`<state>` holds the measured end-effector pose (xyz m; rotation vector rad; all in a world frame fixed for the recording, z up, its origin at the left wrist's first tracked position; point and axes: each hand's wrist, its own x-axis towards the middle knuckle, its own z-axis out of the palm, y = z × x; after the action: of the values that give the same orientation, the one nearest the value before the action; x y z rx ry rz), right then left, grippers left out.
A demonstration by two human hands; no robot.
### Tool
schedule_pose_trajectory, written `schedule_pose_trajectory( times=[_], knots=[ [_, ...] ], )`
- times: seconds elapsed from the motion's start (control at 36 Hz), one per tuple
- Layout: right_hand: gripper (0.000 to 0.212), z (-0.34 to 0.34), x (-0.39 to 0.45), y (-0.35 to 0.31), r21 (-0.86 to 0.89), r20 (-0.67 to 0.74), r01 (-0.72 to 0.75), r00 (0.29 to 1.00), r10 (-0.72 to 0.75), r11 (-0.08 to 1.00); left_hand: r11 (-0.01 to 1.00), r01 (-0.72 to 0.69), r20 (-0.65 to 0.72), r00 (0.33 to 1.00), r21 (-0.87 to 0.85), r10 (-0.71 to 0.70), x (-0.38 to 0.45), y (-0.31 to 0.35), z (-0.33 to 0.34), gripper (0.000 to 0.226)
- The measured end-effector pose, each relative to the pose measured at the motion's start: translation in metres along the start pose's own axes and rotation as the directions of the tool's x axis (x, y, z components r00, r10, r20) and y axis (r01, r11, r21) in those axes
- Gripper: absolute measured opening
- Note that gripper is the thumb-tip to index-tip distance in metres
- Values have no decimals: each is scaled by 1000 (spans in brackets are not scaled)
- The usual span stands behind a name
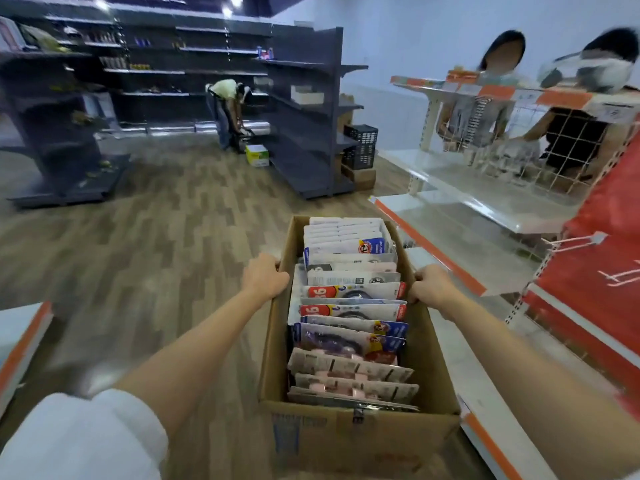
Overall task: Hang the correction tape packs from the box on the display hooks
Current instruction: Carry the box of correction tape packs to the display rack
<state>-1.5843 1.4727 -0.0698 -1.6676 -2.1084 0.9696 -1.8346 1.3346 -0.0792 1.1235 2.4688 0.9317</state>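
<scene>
Correction tape packs (pixel 349 317) stand on edge, filed front to back, filling the cardboard box (pixel 349 434) that is held out in front of the body above the wood-pattern floor (pixel 138 254).

Left hand (pixel 265 277): grip curled over the box's left top rim, fingers hooked inside, thumb side outside the wall.

Between the two grips: packs look like thin card-and-blister retail cards. Judged light singly, stiff enough to lift by one edge, glossy so possibly slippery; the full row probably gives the box real weight. Best hold for a pack: pinch the top card edge near its hang slot, clear of the blister.

Right hand (pixel 431 287): grip likewise curled over the right top rim, pinching the wall.

Right of that grip: white display hooks (pixel 575 241) project from a red panel (pixel 595 271), bare. No pack hung yet.
</scene>
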Motion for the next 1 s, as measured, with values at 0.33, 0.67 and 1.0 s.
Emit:
schedule_pose_trajectory(
  times=[0.33, 0.67, 1.0],
  knots=[
    [12, -3, 88, 9, 78, -73, -207, 974, 213, 975, 983, -178, 224, 961, 45, 164, 151, 50, 61, 8],
    [17, -62, 186, 75, 161, -148, -353, 915, 376, 922, 886, -451, 437, 822, 106, 365, 241, 153, 157, 8],
    [16, -110, 184, 146, 357, -263, -497, 759, 596, 791, 681, -732, 647, 526, 15, 552, 262, 264, 263, 29]
  ],
)
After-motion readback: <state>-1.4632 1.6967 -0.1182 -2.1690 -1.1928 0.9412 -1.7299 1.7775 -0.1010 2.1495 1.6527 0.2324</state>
